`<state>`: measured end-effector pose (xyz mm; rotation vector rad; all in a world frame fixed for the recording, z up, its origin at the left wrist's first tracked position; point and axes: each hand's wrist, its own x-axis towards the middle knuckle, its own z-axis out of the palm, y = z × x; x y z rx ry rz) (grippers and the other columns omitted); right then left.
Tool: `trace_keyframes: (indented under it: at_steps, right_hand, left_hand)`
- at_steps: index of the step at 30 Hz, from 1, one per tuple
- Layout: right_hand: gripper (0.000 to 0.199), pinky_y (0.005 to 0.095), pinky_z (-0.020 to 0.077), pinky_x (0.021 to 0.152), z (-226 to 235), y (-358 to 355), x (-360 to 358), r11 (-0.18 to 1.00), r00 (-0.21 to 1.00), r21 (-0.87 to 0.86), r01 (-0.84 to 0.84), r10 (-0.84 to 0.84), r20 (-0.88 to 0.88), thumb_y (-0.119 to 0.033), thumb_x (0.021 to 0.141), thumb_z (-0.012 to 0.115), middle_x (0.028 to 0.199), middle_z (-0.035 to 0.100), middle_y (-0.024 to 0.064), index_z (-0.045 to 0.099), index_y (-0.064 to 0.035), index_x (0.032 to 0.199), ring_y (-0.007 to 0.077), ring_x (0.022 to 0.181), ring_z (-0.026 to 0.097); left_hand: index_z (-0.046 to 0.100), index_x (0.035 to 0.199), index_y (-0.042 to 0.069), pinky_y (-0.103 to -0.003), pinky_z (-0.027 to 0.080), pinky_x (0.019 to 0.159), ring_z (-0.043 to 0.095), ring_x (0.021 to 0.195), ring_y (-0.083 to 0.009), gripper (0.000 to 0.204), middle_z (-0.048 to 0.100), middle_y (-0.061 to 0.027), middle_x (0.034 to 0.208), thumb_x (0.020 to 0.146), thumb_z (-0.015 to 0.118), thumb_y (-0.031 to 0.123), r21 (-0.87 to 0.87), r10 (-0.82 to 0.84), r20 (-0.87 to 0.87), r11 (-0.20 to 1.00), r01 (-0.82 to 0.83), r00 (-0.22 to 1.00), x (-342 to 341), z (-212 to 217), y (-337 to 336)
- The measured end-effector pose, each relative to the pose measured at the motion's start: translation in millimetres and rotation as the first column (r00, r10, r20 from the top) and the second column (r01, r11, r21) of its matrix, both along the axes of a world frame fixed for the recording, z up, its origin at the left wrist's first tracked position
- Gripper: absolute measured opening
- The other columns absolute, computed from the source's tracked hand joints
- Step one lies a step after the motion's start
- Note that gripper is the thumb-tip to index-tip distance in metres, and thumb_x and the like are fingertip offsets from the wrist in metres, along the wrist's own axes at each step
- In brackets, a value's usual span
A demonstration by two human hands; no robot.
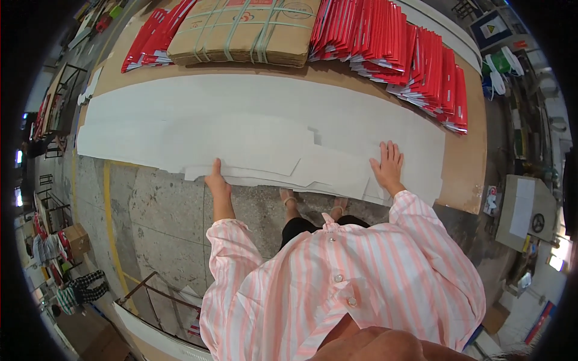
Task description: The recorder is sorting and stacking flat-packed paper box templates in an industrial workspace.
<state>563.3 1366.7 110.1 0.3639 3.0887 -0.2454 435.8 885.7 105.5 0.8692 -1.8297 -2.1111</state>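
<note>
Large white sheets [241, 120], apparently thin card or paperboard, lie overlapped across the near side of the table. Some have stepped, notched edges, and their near edges hang slightly past the table's front. At the left part of that near edge, my left hand [218, 185] grips the sheets, its thumb on top and its other fingers hidden beneath. Farther right, my right hand [388, 166] lies flat on the white sheets with its fingers spread and nothing held.
A strapped bundle of flat brown cardboard [247, 33] sits at the far middle. Red packets [421, 66] stand in leaning rows to its right, with more red packets [153, 36] to its left. Brown board [463, 162] covers the tabletop. A metal-framed cart [150, 307] stands behind left.
</note>
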Motion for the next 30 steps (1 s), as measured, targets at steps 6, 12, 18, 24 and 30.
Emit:
trace_keyframes:
  at_steps: [6, 12, 18, 24, 30]
  right_hand:
    - [0.067, 0.0529, 0.0069, 0.105, -0.1, 2.5, 2.5, 1.0, 1.0, 0.007, 0.013, -0.013, 0.001, -0.045, 0.084, 0.047, 0.141, 0.022, 0.0179, 0.026, -0.0074, 0.136, 0.0348, 0.132, 0.013]
    - [0.067, 0.0525, 0.0059, 0.105, -0.5, 7.6, 7.4, 0.999, 0.999, 0.029, 0.021, -0.022, 0.024, -0.046, 0.085, 0.045, 0.142, 0.021, 0.0174, 0.026, -0.0076, 0.136, 0.0341, 0.132, 0.013]
    - [0.065, 0.0523, 0.0063, 0.105, -1.9, 10.5, 6.7, 1.0, 1.0, 0.004, 0.014, -0.014, 0.006, -0.045, 0.085, 0.045, 0.142, 0.021, 0.0162, 0.028, -0.0092, 0.136, 0.0333, 0.132, 0.014]
    - [0.062, 0.0519, 0.0065, 0.105, -1.7, 15.4, 9.8, 1.0, 1.0, -0.003, 0.015, -0.015, -0.009, -0.042, 0.085, 0.046, 0.142, 0.022, 0.016, 0.03, -0.0103, 0.135, 0.0332, 0.132, 0.014]
    - [0.061, 0.0526, 0.0074, 0.105, -0.3, 17.3, 10.0, 0.999, 0.999, -0.005, 0.034, -0.034, 0.011, -0.042, 0.084, 0.048, 0.142, 0.023, 0.0156, 0.032, -0.0102, 0.134, 0.0327, 0.132, 0.015]
  left_hand:
    - [0.053, 0.109, -0.009, -0.033, 0.046, 0.078, 0.057, 0.091, -0.0219, 0.037, 0.057, -0.0132, 0.108, 0.079, 0.064, 0.008, 0.057, 0.018, -0.005, 0.998, -0.018, 1.0, 3.4, -7.2, 3.4]
    - [0.054, 0.107, -0.01, -0.032, 0.046, 0.075, 0.057, 0.086, -0.0205, 0.037, 0.059, -0.0126, 0.103, 0.077, 0.067, 0.007, 0.016, -0.002, -0.032, 1.0, 0.002, 0.999, 3.5, 4.1, 10.8]
    - [0.056, 0.102, -0.01, -0.033, 0.046, 0.076, 0.057, 0.085, -0.019, 0.033, 0.059, -0.0124, 0.101, 0.079, 0.066, 0.011, 0.015, 0.075, 0.05, 0.997, -0.076, 0.996, 2.8, -12.6, 3.6]
    - [0.052, 0.109, -0.01, -0.032, 0.045, 0.078, 0.057, 0.086, -0.0207, 0.037, 0.059, -0.0115, 0.105, 0.079, 0.063, 0.008, 0.075, 0.022, 0.004, 0.997, -0.023, 1.0, 0.9, -0.2, 5.8]
    - [0.051, 0.109, -0.011, -0.032, 0.044, 0.081, 0.056, 0.093, -0.0206, 0.037, 0.056, -0.0123, 0.108, 0.079, 0.062, 0.007, -0.156, -0.024, -0.09, 0.988, 0.01, 0.996, 1.2, -8.3, 12.6]
